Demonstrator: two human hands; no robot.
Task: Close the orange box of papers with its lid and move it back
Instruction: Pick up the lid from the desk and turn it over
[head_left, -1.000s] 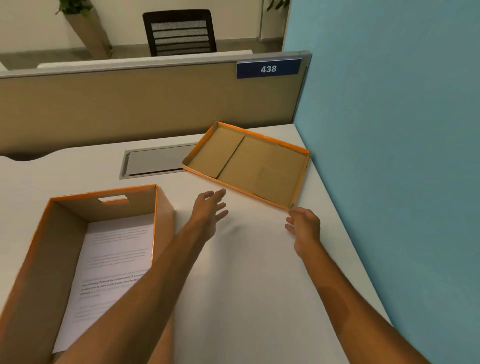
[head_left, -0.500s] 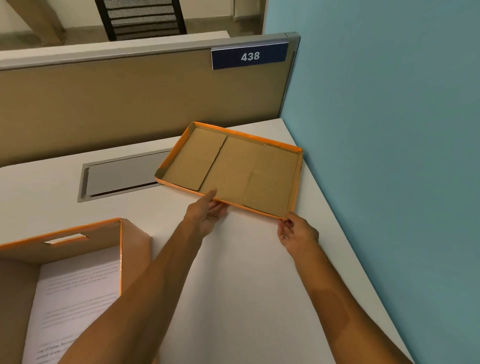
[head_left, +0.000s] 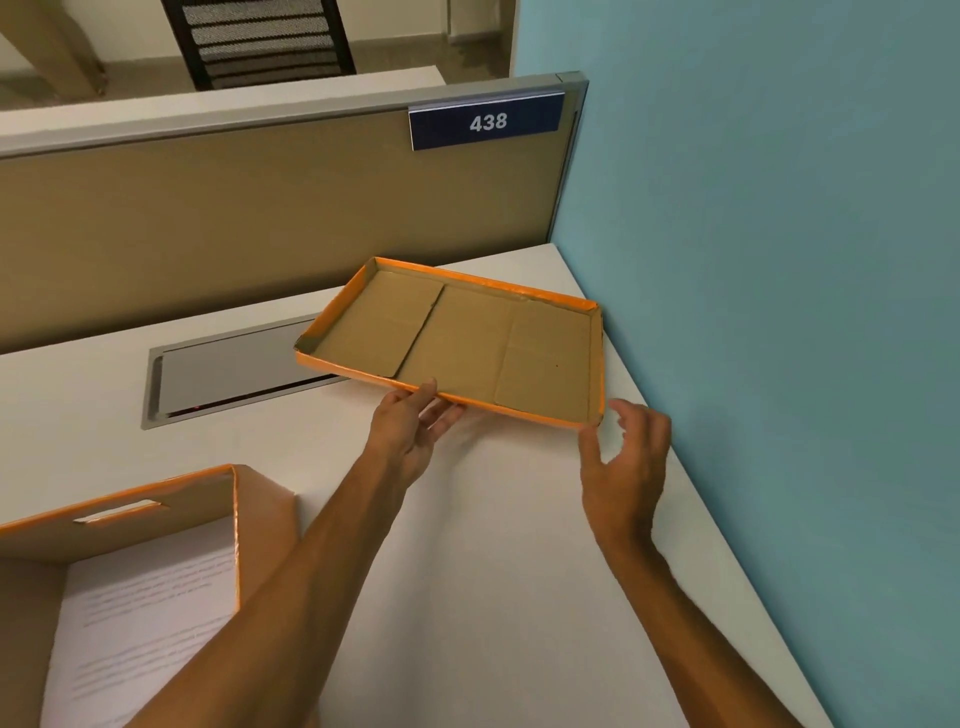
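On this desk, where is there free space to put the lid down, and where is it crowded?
Bare white desk lies between the open orange cardboard box of papers, the upturned orange lid and the blue wall. Another bare strip lies in front of the grey cable hatch. The far right corner is crowded by the lid.

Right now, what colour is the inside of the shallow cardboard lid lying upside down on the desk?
Plain brown cardboard inside the shallow cardboard lid, with orange rims, seen in the head view.

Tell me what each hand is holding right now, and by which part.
The left hand grips the lid at its near long edge, thumb on top and fingers beneath. The right hand is open beside the lid's near right corner, holding nothing.
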